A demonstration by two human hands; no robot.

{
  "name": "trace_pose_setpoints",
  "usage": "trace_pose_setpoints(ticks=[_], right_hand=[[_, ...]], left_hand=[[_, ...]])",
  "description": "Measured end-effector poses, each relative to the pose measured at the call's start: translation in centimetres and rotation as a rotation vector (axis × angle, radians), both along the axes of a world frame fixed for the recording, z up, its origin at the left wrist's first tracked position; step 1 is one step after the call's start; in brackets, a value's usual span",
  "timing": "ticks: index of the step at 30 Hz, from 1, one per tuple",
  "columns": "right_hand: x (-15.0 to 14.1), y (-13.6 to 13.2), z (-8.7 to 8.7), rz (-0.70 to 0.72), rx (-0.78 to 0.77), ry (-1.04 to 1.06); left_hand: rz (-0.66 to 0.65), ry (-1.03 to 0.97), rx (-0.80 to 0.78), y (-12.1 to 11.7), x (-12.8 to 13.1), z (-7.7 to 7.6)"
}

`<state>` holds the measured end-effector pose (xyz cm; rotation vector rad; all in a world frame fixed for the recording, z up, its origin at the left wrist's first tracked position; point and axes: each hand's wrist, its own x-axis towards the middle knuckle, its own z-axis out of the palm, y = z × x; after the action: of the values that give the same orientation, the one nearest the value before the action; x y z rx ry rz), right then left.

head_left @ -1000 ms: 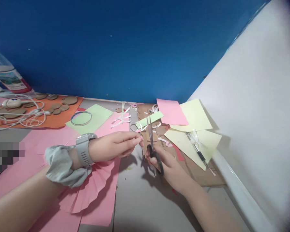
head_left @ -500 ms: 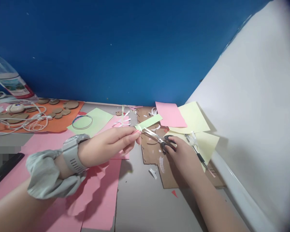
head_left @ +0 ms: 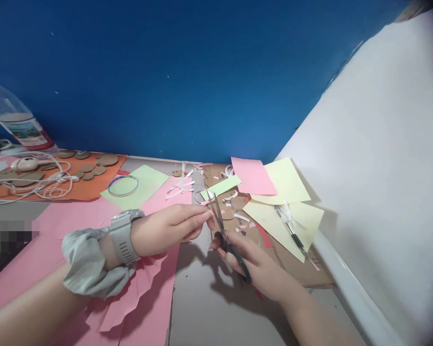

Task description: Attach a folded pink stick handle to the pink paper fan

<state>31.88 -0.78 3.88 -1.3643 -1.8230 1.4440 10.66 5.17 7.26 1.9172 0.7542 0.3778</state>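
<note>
While the left hand (head_left: 173, 226) pinches a small piece of pink paper (head_left: 205, 202) between its fingertips, we see the right hand (head_left: 248, 262) gripping a pair of scissors (head_left: 219, 220), its fingers wrapped around the black handles. The paper is so small and so nearly covered that we can't be sure of its shape. The hands appear to be apart but near each other, with the left fingertips beside the blades.

The relation that matters is here: the scissors' long axis runs from the right hand away from us and slightly left, their slightly parted tips reaching beside the pink paper. The paper lies ahead and to the left of the right hand, and the left hand is nearer it.

Just past the tips we find a green strip (head_left: 223, 186) on a piece of cardboard (head_left: 288, 262). To the right are a pink sheet (head_left: 254, 175), pale yellow sheets (head_left: 290, 180) and a pen (head_left: 296, 240). A pleated pink paper (head_left: 130, 300) lies below the left wrist; farther left are an orange sheet (head_left: 94, 190), tangled white earphones (head_left: 63, 192) and a bottle (head_left: 25, 127).
</note>
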Motion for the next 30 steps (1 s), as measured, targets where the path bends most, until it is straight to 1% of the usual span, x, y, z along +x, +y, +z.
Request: trace_pose_setpoints(ticks=[5,12,15,22,30], right_hand=[[0.0,-0.1,0.0,0.053,0.026,-0.068],[-0.2,0.0,0.3,0.066,0.032,-0.106],[-0.2,0.0,0.4,0.083,0.017,-0.122],[-0.6,-0.1,0.2,0.045,0.091,-0.172],[-0.4,0.0,-0.2,0.036,0.166,-0.257]], left_hand=[[-0.012,0.027,0.029,0.0,0.2,-0.7],[-0.039,0.060,0.047,0.2,0.1,-0.8],[-0.028,0.065,0.061,0.3,0.1,-0.9],[-0.019,0.097,0.097,0.4,0.0,-1.3],[-0.040,0.119,0.086,0.6,-0.2,-1.3]])
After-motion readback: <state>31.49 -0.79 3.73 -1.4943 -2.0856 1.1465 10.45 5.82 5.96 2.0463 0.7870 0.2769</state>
